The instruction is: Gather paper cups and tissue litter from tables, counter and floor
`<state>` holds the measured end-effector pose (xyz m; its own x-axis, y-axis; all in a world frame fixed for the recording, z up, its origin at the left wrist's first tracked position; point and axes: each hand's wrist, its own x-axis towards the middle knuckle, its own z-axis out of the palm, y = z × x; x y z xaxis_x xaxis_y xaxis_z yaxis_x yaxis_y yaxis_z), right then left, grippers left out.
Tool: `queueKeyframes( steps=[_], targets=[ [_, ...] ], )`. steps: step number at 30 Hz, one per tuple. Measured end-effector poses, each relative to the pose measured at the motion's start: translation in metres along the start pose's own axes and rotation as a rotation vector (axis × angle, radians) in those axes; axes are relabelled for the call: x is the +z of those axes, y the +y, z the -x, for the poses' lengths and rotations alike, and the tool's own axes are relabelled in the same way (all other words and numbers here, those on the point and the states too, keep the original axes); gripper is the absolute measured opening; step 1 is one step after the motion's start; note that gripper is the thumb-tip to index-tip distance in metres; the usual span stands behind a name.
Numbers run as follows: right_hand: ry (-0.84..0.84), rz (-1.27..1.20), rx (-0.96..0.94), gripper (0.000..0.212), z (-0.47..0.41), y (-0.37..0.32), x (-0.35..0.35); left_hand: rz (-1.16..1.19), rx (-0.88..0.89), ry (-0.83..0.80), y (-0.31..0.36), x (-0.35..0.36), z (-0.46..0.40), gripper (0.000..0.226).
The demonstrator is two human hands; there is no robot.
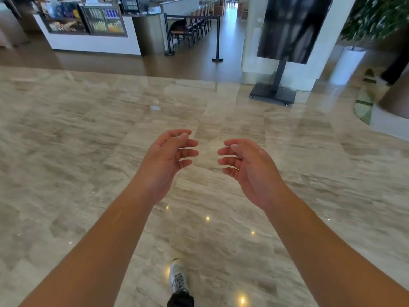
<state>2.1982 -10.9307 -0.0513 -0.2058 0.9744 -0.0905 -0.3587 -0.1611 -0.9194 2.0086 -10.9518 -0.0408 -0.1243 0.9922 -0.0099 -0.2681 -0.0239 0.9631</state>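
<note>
Your left hand (164, 161) and right hand (249, 168) hung side by side above the marble floor (88, 140), palms facing, fingers loosely curled and apart, holding nothing. No cup or tissue showed; counter (93, 44) far left, white shoe (178, 276) below

Display stand (274, 91), potted plant (347, 63)

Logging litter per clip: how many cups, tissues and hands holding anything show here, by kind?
Cups: 0
Tissues: 0
Hands holding something: 0; the left hand and right hand hang loosely curled and hold nothing above the floor
Total: 0
</note>
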Motion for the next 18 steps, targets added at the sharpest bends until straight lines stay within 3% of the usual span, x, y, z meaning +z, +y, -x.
queueKeyframes(
  steps=[7, 11, 18],
  targets=[
    [0.056, 0.044, -0.021, 0.018, -0.146, 0.007, 0.044, 0.042, -0.010, -0.055, 0.005, -0.057, -0.152, 0.013],
    [0.068, 0.051, -0.039, 0.016, -0.232, -0.004, 0.080, 0.056, -0.022, -0.088, 0.030, -0.083, -0.241, 0.026],
    [0.075, 0.063, -0.069, 0.017, -0.346, -0.016, 0.122, 0.070, 0.001, -0.124, 0.053, -0.119, -0.363, 0.018]
  ],
)
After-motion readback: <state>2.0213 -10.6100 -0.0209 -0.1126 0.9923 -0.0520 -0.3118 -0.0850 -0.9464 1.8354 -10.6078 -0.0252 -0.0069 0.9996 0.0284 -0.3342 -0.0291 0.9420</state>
